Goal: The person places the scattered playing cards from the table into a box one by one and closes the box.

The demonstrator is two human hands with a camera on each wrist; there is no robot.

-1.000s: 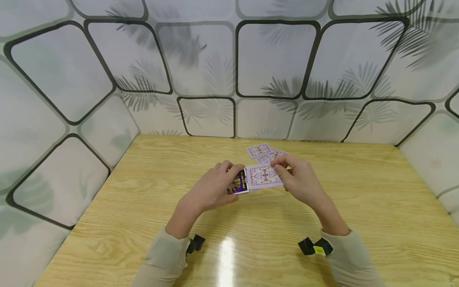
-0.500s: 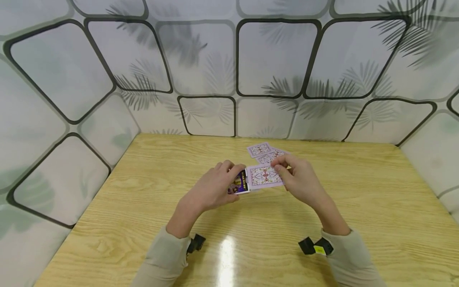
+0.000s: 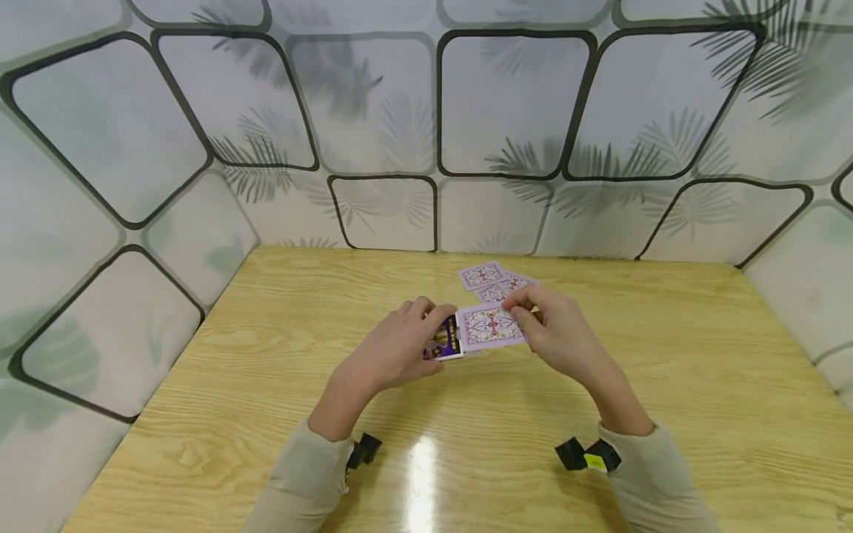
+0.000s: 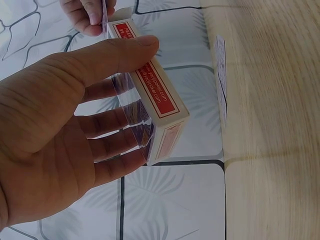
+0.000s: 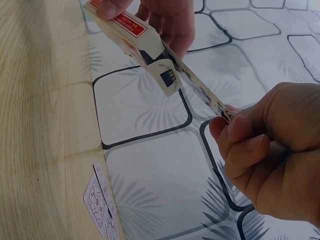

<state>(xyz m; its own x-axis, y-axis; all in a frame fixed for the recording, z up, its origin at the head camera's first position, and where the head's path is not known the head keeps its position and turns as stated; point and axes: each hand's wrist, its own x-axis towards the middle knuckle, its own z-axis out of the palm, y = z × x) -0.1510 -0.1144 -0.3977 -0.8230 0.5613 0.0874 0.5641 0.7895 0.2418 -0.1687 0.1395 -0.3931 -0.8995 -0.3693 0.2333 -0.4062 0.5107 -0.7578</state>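
Observation:
My left hand (image 3: pixel 393 348) grips a playing-card box (image 4: pixel 155 90), thumb on its red-and-white narrow side and fingers on the opposite side. The box is held above the table, its open end and a loose flap (image 5: pixel 166 77) toward my right hand. My right hand (image 3: pixel 563 337) pinches the far end of a playing card (image 3: pixel 489 326) with a lilac ornate back. The card's near end lies at the mouth of the box; whether it is one card or a few together I cannot tell. The right wrist view shows it edge-on.
Lilac-backed cards (image 3: pixel 481 276) lie face down and overlapping on the wooden table (image 3: pixel 300 296), behind my hands. A patterned cloth wall (image 3: pixel 383 215) with leaf prints rises at the table's back edge and along both sides.
Both hands, the box and the card stay almost exactly where they were. The head view has shifted very slightly.

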